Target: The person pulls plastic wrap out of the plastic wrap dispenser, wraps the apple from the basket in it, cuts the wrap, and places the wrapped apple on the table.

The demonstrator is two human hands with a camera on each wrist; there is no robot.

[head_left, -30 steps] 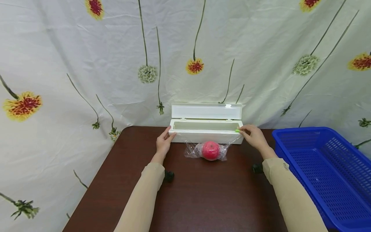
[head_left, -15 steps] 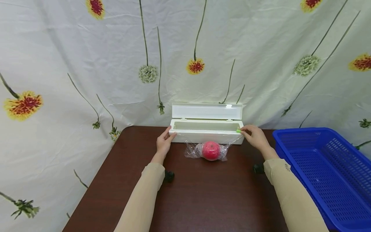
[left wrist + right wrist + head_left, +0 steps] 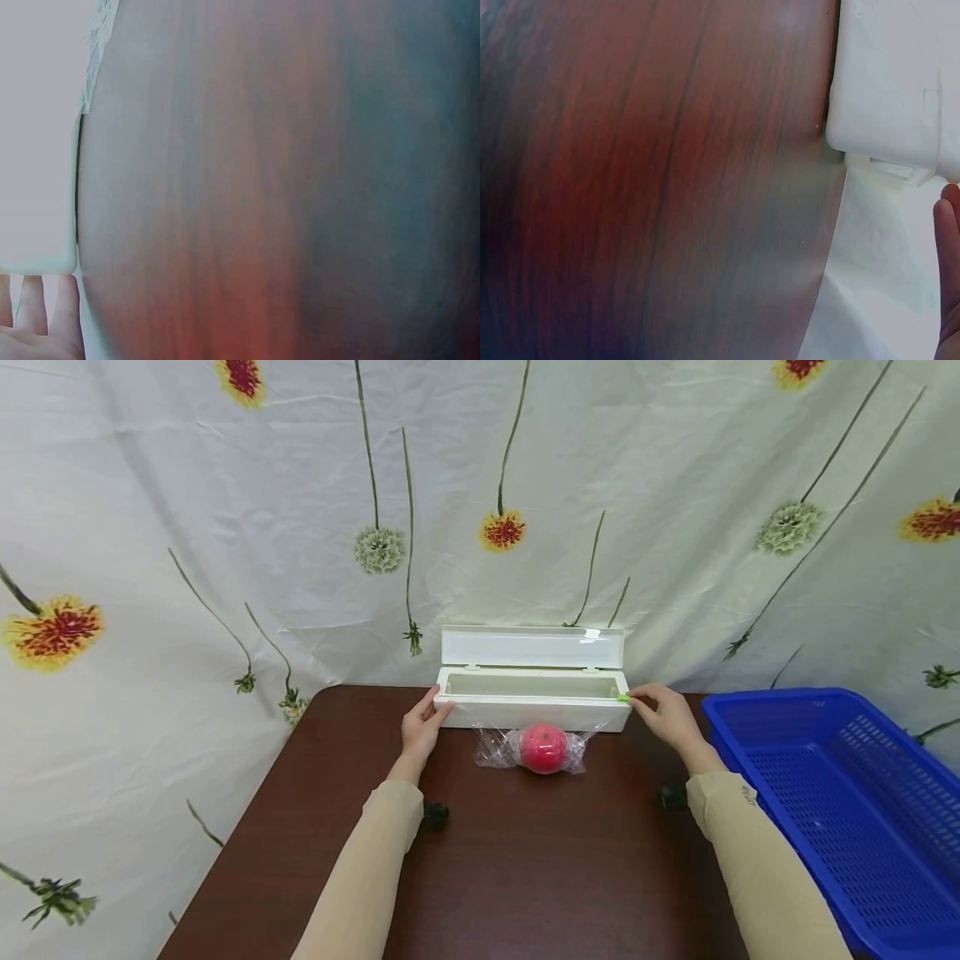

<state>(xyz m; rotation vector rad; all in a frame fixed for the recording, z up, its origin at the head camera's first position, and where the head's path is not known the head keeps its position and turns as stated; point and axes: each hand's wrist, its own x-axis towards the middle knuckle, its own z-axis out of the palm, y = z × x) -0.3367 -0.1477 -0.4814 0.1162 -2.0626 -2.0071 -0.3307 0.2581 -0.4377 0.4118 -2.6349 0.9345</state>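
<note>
A white cling film dispenser [image 3: 528,714] stands at the table's back edge with its lid [image 3: 532,647] raised. My left hand [image 3: 420,731] grips its left end, thumb on the front and fingers round the side. At the right end, my right hand [image 3: 663,714] pinches a small green slide cutter [image 3: 623,698] on the front rim. Clear film [image 3: 495,748] hangs from the front and lies bunched about a red, apple-like fruit [image 3: 543,748] on the table. In the right wrist view, fingers [image 3: 949,247] show beside the box's corner; the cutter is hidden there.
A blue plastic basket [image 3: 817,727] sits on the right, close to my right forearm. Behind the dark brown table [image 3: 540,860] hangs a white flowered cloth [image 3: 300,485]. Dark wrist cameras [image 3: 435,816] show under both forearms.
My right hand has slid the green cutter a little to the right, up to the rim's right end. My left hand keeps its grip, and the fruit stays put.
</note>
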